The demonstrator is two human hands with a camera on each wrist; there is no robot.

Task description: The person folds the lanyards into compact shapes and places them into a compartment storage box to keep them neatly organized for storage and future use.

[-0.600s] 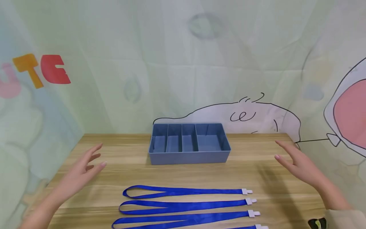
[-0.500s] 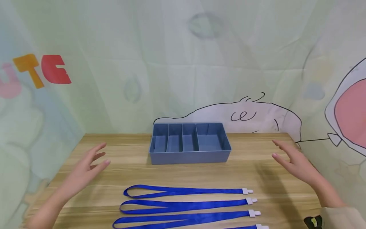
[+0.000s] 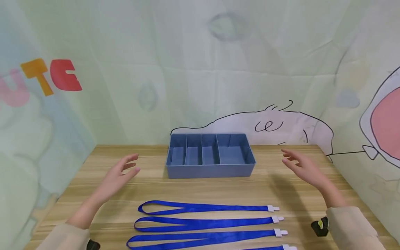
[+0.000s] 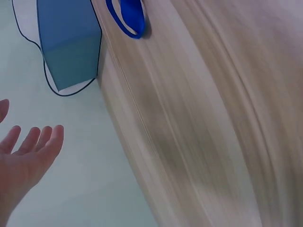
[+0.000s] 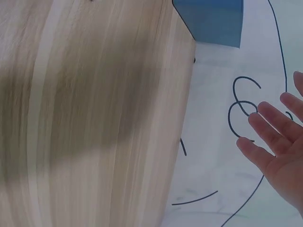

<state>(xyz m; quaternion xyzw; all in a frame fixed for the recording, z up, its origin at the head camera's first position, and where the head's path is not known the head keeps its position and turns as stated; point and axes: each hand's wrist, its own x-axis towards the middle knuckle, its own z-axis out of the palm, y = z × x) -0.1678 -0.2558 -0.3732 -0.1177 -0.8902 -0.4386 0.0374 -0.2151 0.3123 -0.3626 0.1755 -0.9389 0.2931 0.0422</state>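
In the head view a blue-grey divided box (image 3: 210,171) stands at the back of the wooden table, its compartments bare inside. In front of it several blue lanyards (image 3: 200,225) lie in rows, loops to the left and white clips (image 3: 277,219) to the right; the nearest is cut off by the frame. My left hand (image 3: 117,177) hovers left of the box, holding nothing, its fingers relaxed. To the right of the box my right hand (image 3: 304,168) is also raised over the table, fingers loosely extended. Neither hand touches anything.
A printed cloth (image 3: 125,86) with letters and drawn figures hangs behind the wooden table (image 3: 150,189) and along its sides. Black devices show at both sleeves, the right one (image 3: 320,226) more fully.
Both hands have moved inward toward the box, and more of both sleeves shows. The view has shifted slightly; box and lanyards stay in place on the table.
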